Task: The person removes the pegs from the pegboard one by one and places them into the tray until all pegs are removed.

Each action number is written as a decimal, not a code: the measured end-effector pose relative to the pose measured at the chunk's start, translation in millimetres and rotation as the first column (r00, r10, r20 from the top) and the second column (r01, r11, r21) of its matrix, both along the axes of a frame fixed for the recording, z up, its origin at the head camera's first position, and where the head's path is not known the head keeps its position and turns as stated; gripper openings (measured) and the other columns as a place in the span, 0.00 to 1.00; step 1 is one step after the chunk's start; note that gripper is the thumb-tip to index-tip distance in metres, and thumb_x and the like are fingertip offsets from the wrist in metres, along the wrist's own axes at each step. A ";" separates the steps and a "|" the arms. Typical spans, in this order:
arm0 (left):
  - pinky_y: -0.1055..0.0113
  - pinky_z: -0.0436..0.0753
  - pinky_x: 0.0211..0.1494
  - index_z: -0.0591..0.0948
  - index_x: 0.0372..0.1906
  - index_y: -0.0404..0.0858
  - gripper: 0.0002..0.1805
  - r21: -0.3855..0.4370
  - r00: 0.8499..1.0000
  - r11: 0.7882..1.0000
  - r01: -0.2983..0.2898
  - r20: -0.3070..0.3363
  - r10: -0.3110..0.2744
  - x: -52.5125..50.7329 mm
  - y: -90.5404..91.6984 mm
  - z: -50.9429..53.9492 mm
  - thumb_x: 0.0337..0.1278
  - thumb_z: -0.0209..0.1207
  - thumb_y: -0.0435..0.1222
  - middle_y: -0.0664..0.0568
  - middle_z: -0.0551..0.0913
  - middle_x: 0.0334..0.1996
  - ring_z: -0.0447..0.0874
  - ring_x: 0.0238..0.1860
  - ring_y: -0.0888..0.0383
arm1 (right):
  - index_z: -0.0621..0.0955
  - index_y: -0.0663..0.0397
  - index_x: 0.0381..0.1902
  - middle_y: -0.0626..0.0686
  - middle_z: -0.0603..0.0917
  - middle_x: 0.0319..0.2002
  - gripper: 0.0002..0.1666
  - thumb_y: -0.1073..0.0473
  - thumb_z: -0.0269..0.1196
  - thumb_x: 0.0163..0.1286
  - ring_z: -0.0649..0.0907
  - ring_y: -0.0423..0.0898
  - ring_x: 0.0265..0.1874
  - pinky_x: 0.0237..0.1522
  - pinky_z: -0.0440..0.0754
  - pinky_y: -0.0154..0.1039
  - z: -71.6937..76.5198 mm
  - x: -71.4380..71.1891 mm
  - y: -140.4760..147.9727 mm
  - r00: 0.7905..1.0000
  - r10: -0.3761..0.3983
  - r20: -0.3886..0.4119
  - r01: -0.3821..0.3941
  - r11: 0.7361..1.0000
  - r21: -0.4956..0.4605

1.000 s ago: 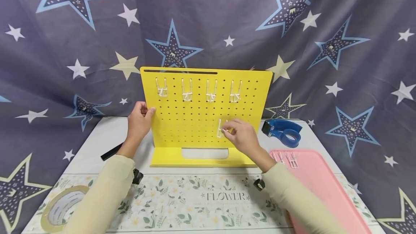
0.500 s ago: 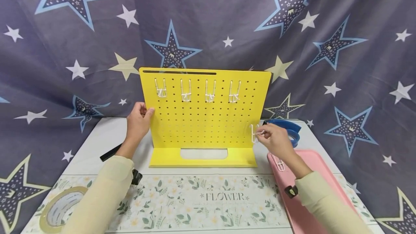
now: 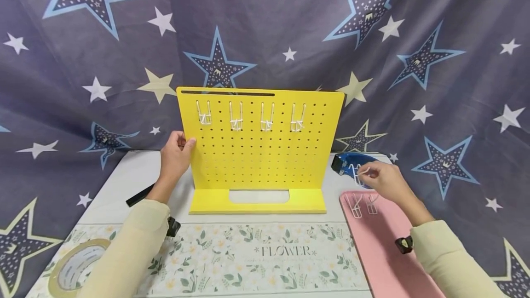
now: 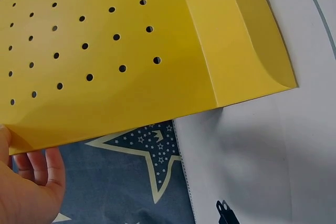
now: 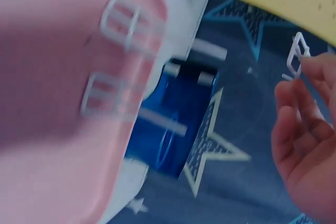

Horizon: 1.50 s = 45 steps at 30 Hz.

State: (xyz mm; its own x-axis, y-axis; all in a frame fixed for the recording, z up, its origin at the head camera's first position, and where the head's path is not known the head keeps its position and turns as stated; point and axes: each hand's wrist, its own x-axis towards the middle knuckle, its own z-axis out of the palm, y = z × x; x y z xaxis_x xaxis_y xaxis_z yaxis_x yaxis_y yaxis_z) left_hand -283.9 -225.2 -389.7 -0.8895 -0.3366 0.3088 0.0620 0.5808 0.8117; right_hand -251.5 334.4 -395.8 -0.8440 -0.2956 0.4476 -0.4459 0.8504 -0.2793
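A yellow pegboard (image 3: 256, 160) stands upright on its base, with white wire hooks (image 3: 267, 122) in a row near its top. The left hand (image 3: 175, 156) grips the board's left edge, thumb on the front face; in the left wrist view the fingers of that hand (image 4: 32, 187) curl behind the yellow panel (image 4: 105, 98). Off the board's right side, the right hand (image 3: 387, 182) pinches a white wire hook (image 3: 355, 174) above the pink tray (image 3: 389, 243). The right wrist view shows this hook (image 5: 295, 56) between thumb and fingers of the right hand (image 5: 310, 129).
Two more white hooks (image 3: 371, 204) lie at the tray's far end. A blue tape dispenser (image 3: 340, 163) sits behind the tray. A tape roll (image 3: 74, 268) is at the front left, and a black item (image 3: 140, 195) lies left of the board. A starred curtain (image 3: 265, 26) hangs behind.
The right hand has moved rightward with its hook, from in front of the board's lower right to beyond its right edge. The left hand has kept its hold on the board.
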 end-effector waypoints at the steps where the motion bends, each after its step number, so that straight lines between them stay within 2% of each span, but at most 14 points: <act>1: 0.60 0.76 0.48 0.70 0.49 0.36 0.15 -0.001 1.000 1.000 -0.001 0.003 0.001 0.3 -0.2 -0.3 0.76 0.55 0.44 0.41 0.79 0.45 0.78 0.46 0.47 | 0.89 0.47 0.34 0.46 0.89 0.30 0.03 0.62 0.71 0.63 0.84 0.37 0.28 0.33 0.81 0.39 -0.1 0.4 4.9 1.000 0.004 0.003 -0.004 1.000 0.010; 9: 0.59 0.76 0.49 0.70 0.49 0.36 0.15 0.001 1.000 1.000 -0.006 0.008 0.006 1.0 -1.0 -0.8 0.76 0.55 0.44 0.41 0.80 0.46 0.79 0.47 0.46 | 0.89 0.47 0.33 0.43 0.88 0.27 0.03 0.62 0.70 0.62 0.83 0.31 0.26 0.32 0.81 0.35 -3.2 0.6 43.6 0.999 0.017 0.035 -0.019 0.999 0.048; 15: 0.61 0.75 0.47 0.70 0.50 0.36 0.15 -0.009 1.000 1.000 0.000 0.006 0.000 -0.3 -0.3 -0.1 0.76 0.55 0.44 0.42 0.78 0.44 0.77 0.45 0.48 | 0.88 0.47 0.32 0.44 0.89 0.26 0.03 0.60 0.68 0.63 0.82 0.31 0.25 0.31 0.79 0.36 -14.4 0.5 71.7 0.997 -0.026 0.071 0.021 0.997 0.071; 20: 0.62 0.75 0.46 0.71 0.50 0.36 0.15 -0.015 1.000 1.000 -0.003 0.003 0.003 -0.7 -0.8 -0.8 0.76 0.55 0.44 0.42 0.78 0.43 0.77 0.44 0.48 | 0.87 0.48 0.32 0.45 0.88 0.27 0.02 0.60 0.67 0.63 0.81 0.31 0.25 0.30 0.78 0.36 -26.8 1.7 86.4 0.988 -0.052 0.148 0.040 0.996 0.083; 25: 0.62 0.74 0.45 0.71 0.50 0.36 0.15 -0.015 1.000 1.000 -0.004 -0.006 0.004 -0.9 -0.9 -1.0 0.76 0.55 0.44 0.43 0.78 0.42 0.76 0.43 0.49 | 0.87 0.47 0.33 0.45 0.88 0.27 0.02 0.58 0.68 0.63 0.81 0.33 0.26 0.32 0.77 0.38 -40.8 3.5 92.7 0.971 -0.090 0.220 0.071 0.993 0.092; 33: 0.63 0.75 0.43 0.71 0.50 0.36 0.15 -0.014 1.000 1.000 -0.005 -0.010 0.005 -1.1 -0.7 -1.5 0.75 0.55 0.45 0.43 0.78 0.41 0.76 0.42 0.49 | 0.87 0.48 0.33 0.45 0.88 0.28 0.03 0.57 0.69 0.64 0.81 0.37 0.28 0.33 0.78 0.38 -64.6 5.7 97.0 0.944 -0.110 0.311 0.082 0.991 0.103; 37: 0.63 0.74 0.43 0.71 0.50 0.36 0.15 -0.014 1.000 1.000 -0.005 -0.014 0.005 -1.9 -0.3 -1.2 0.75 0.55 0.45 0.43 0.78 0.41 0.76 0.42 0.50 | 0.86 0.47 0.32 0.45 0.88 0.29 0.02 0.57 0.69 0.65 0.81 0.39 0.30 0.36 0.78 0.40 -72.7 4.1 99.9 0.941 -0.127 0.313 0.090 0.987 0.131; 45: 0.63 0.74 0.43 0.71 0.50 0.36 0.16 -0.013 1.000 1.000 -0.006 0.005 0.006 -1.3 0.1 -1.5 0.76 0.54 0.46 0.44 0.77 0.41 0.76 0.42 0.50 | 0.86 0.47 0.30 0.43 0.87 0.27 0.03 0.56 0.70 0.62 0.80 0.39 0.29 0.35 0.77 0.40 -81.4 2.0 100.5 0.944 -0.108 0.311 0.068 0.988 0.135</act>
